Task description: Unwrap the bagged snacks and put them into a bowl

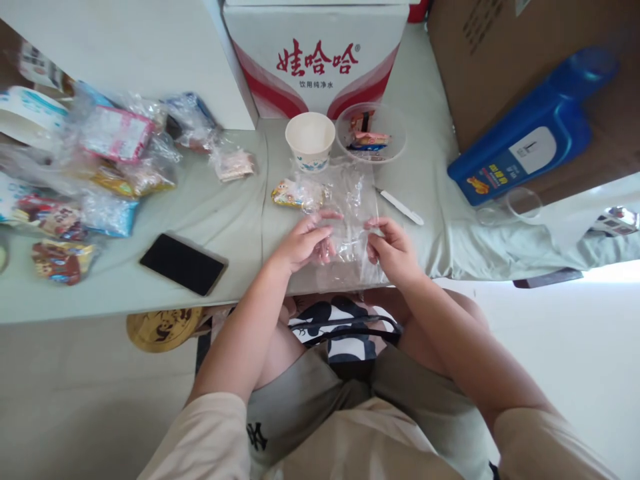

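A crumpled clear plastic bag (349,223) lies at the front of the table, between my two hands. My left hand (307,241) is closed on its left side, with some fingers showing through the film. On the opposite side my right hand (393,248) pinches the bag's edge between thumb and fingers. Just beyond my left hand is a yellow snack packet (290,193), partly under clear film. Behind it stands a white paper cup (307,160) with a blue pattern. A white-handled knife (404,207) rests beyond my right hand.
A clear plastic bowl (397,143) holds several small packets. Heaped snack bags (120,133) and a phone (183,263) lie left. At the right, a blue bottle (530,133) leans by a brown carton (480,73), near a clear cup (520,203). A white-and-red carton (320,60) stands behind.
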